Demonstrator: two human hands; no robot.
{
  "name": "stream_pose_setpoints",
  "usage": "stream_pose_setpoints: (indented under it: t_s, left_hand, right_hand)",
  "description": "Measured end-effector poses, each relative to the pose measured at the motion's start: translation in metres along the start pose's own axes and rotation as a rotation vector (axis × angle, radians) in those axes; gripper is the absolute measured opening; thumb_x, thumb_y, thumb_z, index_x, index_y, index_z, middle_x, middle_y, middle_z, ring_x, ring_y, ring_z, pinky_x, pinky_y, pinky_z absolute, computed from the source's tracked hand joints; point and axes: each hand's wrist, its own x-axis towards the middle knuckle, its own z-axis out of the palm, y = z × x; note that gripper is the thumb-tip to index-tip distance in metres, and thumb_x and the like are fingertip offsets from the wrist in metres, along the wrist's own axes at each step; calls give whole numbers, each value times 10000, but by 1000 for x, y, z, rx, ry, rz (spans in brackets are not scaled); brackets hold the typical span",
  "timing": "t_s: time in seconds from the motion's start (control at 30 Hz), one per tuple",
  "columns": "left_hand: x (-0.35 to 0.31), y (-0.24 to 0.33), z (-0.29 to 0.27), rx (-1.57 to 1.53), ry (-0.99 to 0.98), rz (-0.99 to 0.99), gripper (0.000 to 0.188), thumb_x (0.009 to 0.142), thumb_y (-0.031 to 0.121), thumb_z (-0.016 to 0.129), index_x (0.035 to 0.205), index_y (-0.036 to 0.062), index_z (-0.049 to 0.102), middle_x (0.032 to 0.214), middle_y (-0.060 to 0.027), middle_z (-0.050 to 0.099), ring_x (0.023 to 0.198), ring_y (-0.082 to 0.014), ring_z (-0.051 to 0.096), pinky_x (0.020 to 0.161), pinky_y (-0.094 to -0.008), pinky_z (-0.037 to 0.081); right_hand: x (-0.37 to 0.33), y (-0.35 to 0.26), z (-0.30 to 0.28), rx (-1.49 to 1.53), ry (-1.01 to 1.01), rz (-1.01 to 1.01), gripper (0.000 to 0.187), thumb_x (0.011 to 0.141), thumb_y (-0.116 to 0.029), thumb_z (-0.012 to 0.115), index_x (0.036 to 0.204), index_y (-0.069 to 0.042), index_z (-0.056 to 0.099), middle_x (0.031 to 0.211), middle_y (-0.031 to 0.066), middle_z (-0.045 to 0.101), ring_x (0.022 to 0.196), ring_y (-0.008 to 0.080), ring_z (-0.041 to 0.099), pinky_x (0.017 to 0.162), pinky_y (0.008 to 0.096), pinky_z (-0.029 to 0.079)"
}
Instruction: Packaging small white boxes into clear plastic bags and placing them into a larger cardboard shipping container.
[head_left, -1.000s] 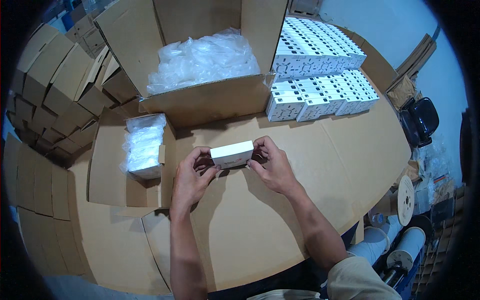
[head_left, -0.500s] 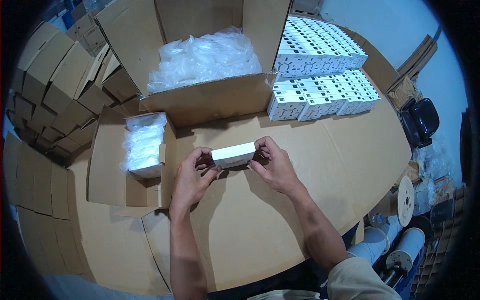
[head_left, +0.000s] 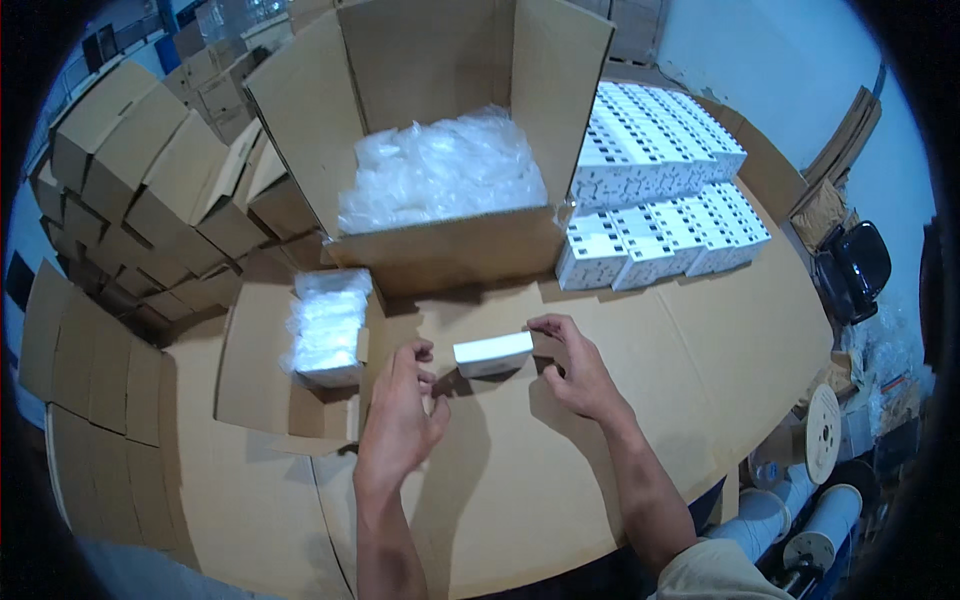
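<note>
Small white box [head_left: 493, 353] sits mid-table, pinched at its right end by the right hand [head_left: 578, 375], fingers clamped on it; the left hand [head_left: 400, 420], fingers loosely apart, hovers just off its left end. One-sided grip could let it tip. At 12 o'clock an open carton [head_left: 440, 255] crowds close; stacked white boxes [head_left: 650, 215] at 2.

Right hand [head_left: 580, 375] holds small white box [head_left: 493, 353]; left hand [head_left: 398, 420] beside.
</note>
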Motion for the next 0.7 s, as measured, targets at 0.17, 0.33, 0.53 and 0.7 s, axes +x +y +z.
stream_pose_setpoints:
  t_s: [0.17, 0.33, 0.53, 0.7]
  left_hand:
    - [15, 41, -27, -10, 35, 54, 360, 861, -17, 708, 1195, -17, 575, 1067, -131, 643, 909, -193, 646, 789, -319, 573]
    - [81, 71, -49, 74, 232, 179, 171, 923, 49, 688, 1062, -44, 651, 864, -124, 692, 744, -183, 658, 731, -323, 553]
    - [191, 70, -50, 268, 264, 306, 166, 867, 40, 722, 1013, -36, 711, 884, -180, 735, 807, -272, 718, 758, -378, 567]
    - [278, 53, -23, 442, 213, 282, 230, 801, 57, 772, 1020, -6, 735, 954, -191, 746, 898, -323, 730, 834, -410, 577]
  right_hand:
    - [-1, 2, -2, -10, 24, -5, 560, 750, 109, 505, 1300, 4, 497, 1267, 205, 632, 1273, 355, 587, 1128, 437, 434]
    - [0, -1, -6, -12, 23, 17, 550, 743, 105, 509, 1283, 4, 516, 1237, 204, 646, 1236, 348, 612, 1101, 427, 460]
    - [2, -1, -6, -26, 40, -41, 515, 768, 71, 539, 1275, -14, 526, 1207, 210, 652, 1182, 379, 623, 1039, 443, 487]
    - [1, 2, -5, -74, 44, -62, 529, 761, 69, 538, 1283, -15, 533, 1207, 200, 658, 1172, 373, 633, 1033, 429, 498]
